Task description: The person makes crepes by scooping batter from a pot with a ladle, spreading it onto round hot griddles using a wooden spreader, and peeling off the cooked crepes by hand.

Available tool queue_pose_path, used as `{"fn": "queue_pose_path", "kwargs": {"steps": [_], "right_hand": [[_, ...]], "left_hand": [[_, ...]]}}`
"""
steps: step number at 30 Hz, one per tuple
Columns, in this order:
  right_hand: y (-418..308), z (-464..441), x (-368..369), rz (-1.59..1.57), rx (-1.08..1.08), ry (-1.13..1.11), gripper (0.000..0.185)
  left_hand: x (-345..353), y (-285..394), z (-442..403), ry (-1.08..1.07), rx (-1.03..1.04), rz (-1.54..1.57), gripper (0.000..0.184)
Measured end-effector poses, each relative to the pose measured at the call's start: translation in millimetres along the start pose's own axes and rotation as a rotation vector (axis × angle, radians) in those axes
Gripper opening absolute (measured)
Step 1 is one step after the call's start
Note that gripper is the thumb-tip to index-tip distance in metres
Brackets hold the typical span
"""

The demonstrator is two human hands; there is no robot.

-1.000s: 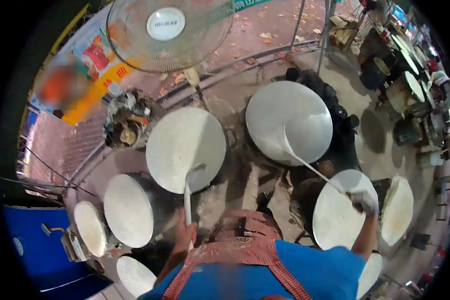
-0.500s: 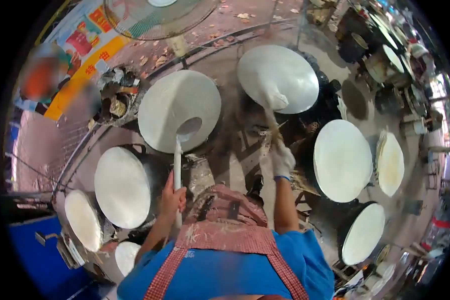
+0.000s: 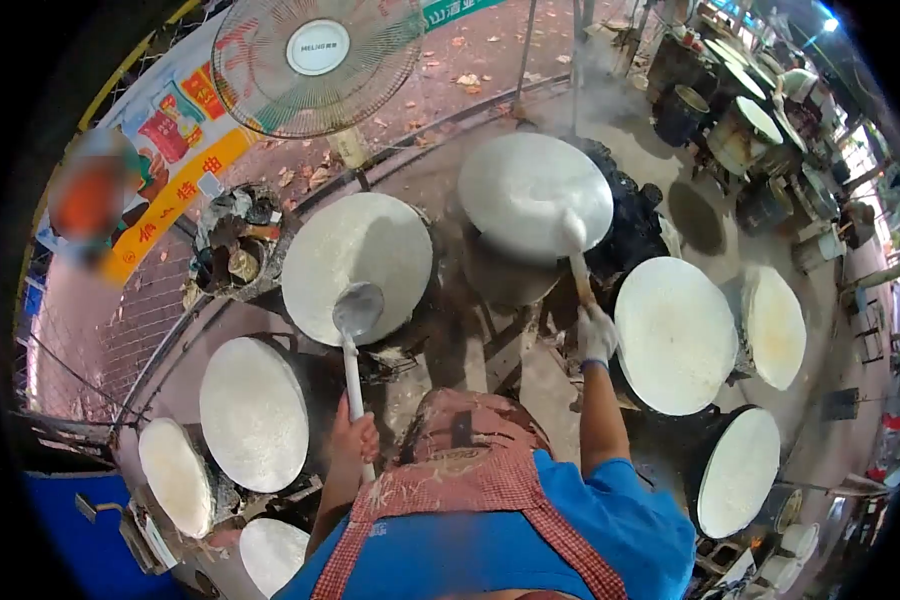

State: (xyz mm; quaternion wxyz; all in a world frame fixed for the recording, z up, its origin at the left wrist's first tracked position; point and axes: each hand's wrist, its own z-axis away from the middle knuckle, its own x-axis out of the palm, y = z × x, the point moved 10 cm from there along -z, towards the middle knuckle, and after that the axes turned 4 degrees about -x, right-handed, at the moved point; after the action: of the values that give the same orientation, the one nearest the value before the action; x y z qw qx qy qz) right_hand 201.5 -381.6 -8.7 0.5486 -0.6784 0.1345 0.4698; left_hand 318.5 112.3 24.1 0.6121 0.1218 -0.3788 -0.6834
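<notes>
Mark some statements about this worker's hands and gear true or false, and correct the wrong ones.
1. The left hand grips a ladle by its handle. True.
2. The right hand is bare. False: it wears a whitish glove.
3. Both hands' tools are at the same round pan. False: the ladle is at the left pan, the right hand's tool at the right pan.
4. A fan shows at the upper left. True.
5. The shirt is yellow. False: it is blue.
</notes>
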Motion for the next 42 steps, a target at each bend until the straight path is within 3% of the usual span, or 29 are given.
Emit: {"fn": "queue_pose_path", "kwargs": {"steps": [2, 4, 6, 8, 10, 12, 14, 15, 16, 17, 18, 20, 22, 23, 24, 25, 26, 28, 30, 32, 34, 35, 36, 39, 40, 42], "right_hand": [[-48.1, -3.6, -5.5, -0.361, -0.053, 0.097, 0.032], [-45.5, -24.3, 76.4, 0.17, -0.237, -0.053, 0.034], [-56.5, 10.6, 68.4, 0.134, -0.201, -0.209, 0.036], [33.9, -4.0, 65.6, -0.214, -0.233, 0.076, 0.038], [14.6, -23.2, 4.7, -0.354, -0.003, -0.057, 0.035], [-3.6, -60.0, -0.5, -0.668, 0.075, -0.017, 0.029], [-42.0, -59.7, -11.4, -0.133, -0.046, 0.123, 0.028], [-23.4, -51.4, 32.9, 0.059, -0.055, -0.075, 0.03], [-46.5, -11.7, 33.1, 0.338, -0.349, -0.173, 0.032], [-28.4, 15.9, 30.2, 0.279, -0.263, -0.172, 0.033], [3.0, 28.1, 30.7, 0.005, -0.415, 0.12, 0.033], [43.4, 4.0, 16.8, -0.032, 0.218, -0.089, 0.03], [51.7, -88.7, 39.5, -0.721, 0.102, 0.153, 0.034], [4.0, -134.3, -1.0, -0.375, 0.064, 0.115, 0.037], [-20.0, -181.5, -12.4, -0.376, -0.002, 0.127, 0.041], [-5.3, -241.2, 14.5, -0.206, 0.161, 0.087, 0.042], [-0.9, -269.8, 11.5, -0.244, 0.215, 0.166, 0.037], [-14.1, -242.6, -8.5, -0.752, 0.313, 0.041, 0.033], [30.6, -237.6, 42.8, -0.499, 0.269, 0.044, 0.031], [-4.1, -181.5, 55.2, -0.69, -0.062, 0.228, 0.034], [-57.4, -143.9, 48.4, -0.568, -0.118, -0.04, 0.036], [-57.8, -130.2, 20.1, -0.676, -0.07, -0.053, 0.032], [-50.7, -129.4, 0.5, -0.799, -0.03, -0.049, 0.029], [19.4, -120.7, 44.1, -1.371, 0.333, -0.012, 0.016], [41.1, -107.2, 78.3, -1.285, 0.406, -0.057, 0.019], [48.1, -94.4, 138.5, -1.069, 0.055, 0.09, 0.025]], "left_hand": [[4.7, -11.9, -10.7, -0.011, -0.059, 0.055, 0.067], [22.9, -11.6, -24.5, -0.04, -0.102, 0.091, 0.066], [31.5, -9.5, -28.3, -0.054, -0.161, 0.089, 0.065], [35.6, 0.7, -28.8, -0.025, -0.137, -0.015, 0.065], [36.1, 4.9, -28.2, -0.016, -0.109, -0.1, 0.066], [50.4, 10.5, -34.0, -0.031, -0.129, -0.089, 0.064], [62.3, 4.8, -48.5, -0.025, -0.172, -0.076, 0.062], [68.7, 4.5, -53.9, -0.058, -0.192, -0.03, 0.06], [69.1, 5.7, -58.5, -0.016, -0.208, -0.07, 0.061], [67.9, 4.6, -58.9, 0.021, -0.215, -0.106, 0.062], [66.8, 4.8, -60.3, 0.053, -0.215, -0.139, 0.062], [64.9, 3.7, -60.9, 0.094, -0.247, -0.108, 0.062], [66.6, 2.9, -66.2, 0.033, -0.262, -0.083, 0.067], [68.3, 8.3, -69.3, 0.023, -0.231, -0.087, 0.066], [69.6, 9.4, -68.0, 0.016, -0.21, -0.085, 0.065], [71.6, 8.4, -68.3, 0.012, -0.19, -0.078, 0.063], [68.8, 10.1, -67.5, 0.039, -0.175, -0.075, 0.063], [60.1, 13.5, -55.8, 0.106, -0.162, -0.082, 0.062], [60.3, 15.3, -57.0, 0.139, -0.168, -0.087, 0.06], [49.6, 6.7, -57.5, 0.08, -0.173, -0.062, 0.051], [52.1, 8.8, -63.6, 0.135, -0.205, -0.053, 0.044], [53.2, 9.8, -66.1, 0.163, -0.221, -0.048, 0.041], [57.3, 13.9, -68.9, 0.003, -0.206, -0.033, 0.043], [36.1, 15.8, -60.6, 0.14, -0.194, 0.018, 0.044], [30.9, 13.7, -64.9, 0.134, -0.208, 0.057, 0.043], [35.4, 9.1, -68.2, 0.123, -0.232, 0.095, 0.038]]}}
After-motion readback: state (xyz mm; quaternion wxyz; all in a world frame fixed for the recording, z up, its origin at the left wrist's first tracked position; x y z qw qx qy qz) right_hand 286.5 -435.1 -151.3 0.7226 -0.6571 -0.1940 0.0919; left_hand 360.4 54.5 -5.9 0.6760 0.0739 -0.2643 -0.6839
